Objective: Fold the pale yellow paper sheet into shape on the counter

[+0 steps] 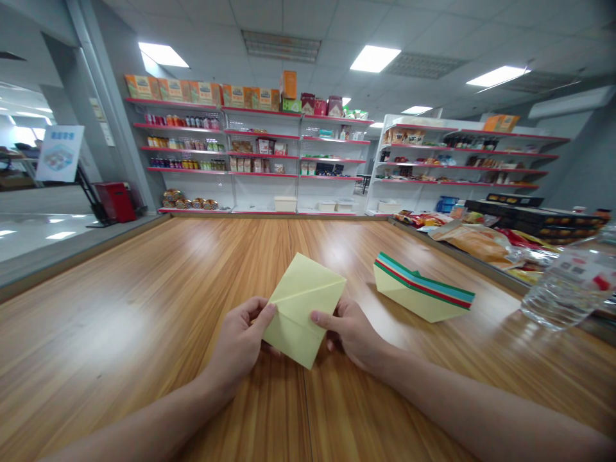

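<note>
A pale yellow sheet of folded paper (pixel 304 308) is held above the wooden table, tilted, with crease lines running across it. My left hand (pixel 248 330) pinches its left edge, thumb on top and fingers underneath. On the right edge my right hand (pixel 349 330) grips it the same way, thumb pressed on the face. The fingers behind the paper are partly hidden. To the right, apart from both hands, a folded paper boat (pixel 418 292) rests on the table. Its hull is pale yellow, and green, blue, white and red stripes run along its upper rim.
The wooden table (pixel 144 308) spreads out on all sides. A clear plastic bottle (pixel 561 289) stands at the right edge. Packaged snacks (pixel 481 242) and black boxes (pixel 543 218) lie beyond the right rim. Stocked shelves (pixel 262 138) line the back.
</note>
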Tool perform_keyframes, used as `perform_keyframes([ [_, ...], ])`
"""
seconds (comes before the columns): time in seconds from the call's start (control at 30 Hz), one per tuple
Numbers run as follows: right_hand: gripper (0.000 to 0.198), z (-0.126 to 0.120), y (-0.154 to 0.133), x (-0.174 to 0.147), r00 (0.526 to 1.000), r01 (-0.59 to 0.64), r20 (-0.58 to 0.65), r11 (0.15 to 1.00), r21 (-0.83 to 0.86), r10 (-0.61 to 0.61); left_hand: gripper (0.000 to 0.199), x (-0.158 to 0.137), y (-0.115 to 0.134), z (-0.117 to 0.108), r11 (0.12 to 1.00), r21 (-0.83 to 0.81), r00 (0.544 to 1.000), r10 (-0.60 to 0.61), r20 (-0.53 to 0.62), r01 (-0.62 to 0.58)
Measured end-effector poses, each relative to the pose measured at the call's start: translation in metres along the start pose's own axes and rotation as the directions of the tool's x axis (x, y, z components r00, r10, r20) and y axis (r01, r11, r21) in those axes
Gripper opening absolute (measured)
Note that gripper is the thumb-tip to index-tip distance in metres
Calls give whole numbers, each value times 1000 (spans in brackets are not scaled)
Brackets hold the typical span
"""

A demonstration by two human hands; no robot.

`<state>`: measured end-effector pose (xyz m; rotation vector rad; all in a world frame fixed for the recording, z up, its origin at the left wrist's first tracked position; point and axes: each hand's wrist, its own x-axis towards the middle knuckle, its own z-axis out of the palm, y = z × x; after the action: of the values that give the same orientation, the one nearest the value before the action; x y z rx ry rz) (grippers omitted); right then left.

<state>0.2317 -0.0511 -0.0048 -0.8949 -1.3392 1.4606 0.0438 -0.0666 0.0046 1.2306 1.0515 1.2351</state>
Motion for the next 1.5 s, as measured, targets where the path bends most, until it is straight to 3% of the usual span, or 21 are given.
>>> perform_keyframes([
  [0.13, 29, 0, 0, -2, 997, 29, 75, 998, -49, -26, 30, -2, 1, 1, 999, -40, 1000, -19, 7, 19],
  [0.23, 25, -1, 2, -3, 994, 43, 106, 998, -46, -38, 29, -3, 1, 1, 997, -67, 991, -40, 125, 49],
  [0.33, 24, -2, 2, -3, 988, 34, 149, 998, -56, -25, 32, -3, 1, -2, 993, -62, 963, -78, 257, 96],
  [0.5, 29, -2, 1, -3, 984, 7, 179, 1000, -15, -4, 35, -3, 6, -7, 976, -105, 929, -145, 341, 191],
  [0.67, 31, -2, 1, -4, 970, -26, 243, 999, 47, 14, 34, -3, 14, -9, 936, -184, 857, -179, 483, 299],
  [0.73, 33, -2, 2, -5, 966, -37, 256, 998, 54, 22, 34, -2, 12, -9, 926, -203, 858, -190, 477, 318],
  [0.87, 34, 1, 0, -6, 973, -71, 223, 997, 41, 60, 43, 0, 3, -8, 933, -200, 915, -221, 337, 299],
  [1.2, 33, 2, 2, -2, 993, -97, -49, 970, 221, 110, 42, -1, -1, -3, 981, -120, 936, -103, 336, 151],
  [1.27, 34, 1, 2, -2, 994, -90, -44, 975, 205, 101, 51, -2, -1, -1, 992, -69, 954, -79, 288, 102],
  [1.33, 34, 2, 1, -3, 997, -65, -27, 981, 180, 71, 60, -2, -3, 0, 999, 47, 986, 19, 166, -27],
  [1.4, 35, 3, 1, -5, 999, -35, 9, 990, 136, 34, 55, -3, -7, -1, 926, 276, 967, 244, 75, -256],
  [1.47, 37, 4, 1, -7, 999, -4, 40, 998, 67, 2, 36, -6, -10, -3, 724, 489, 865, 476, 159, -487],
  [1.5, 37, 5, 1, -9, 999, 21, 44, 1000, 18, -22, 31, -8, -10, -3, 620, 545, 813, 532, 237, -565],
])
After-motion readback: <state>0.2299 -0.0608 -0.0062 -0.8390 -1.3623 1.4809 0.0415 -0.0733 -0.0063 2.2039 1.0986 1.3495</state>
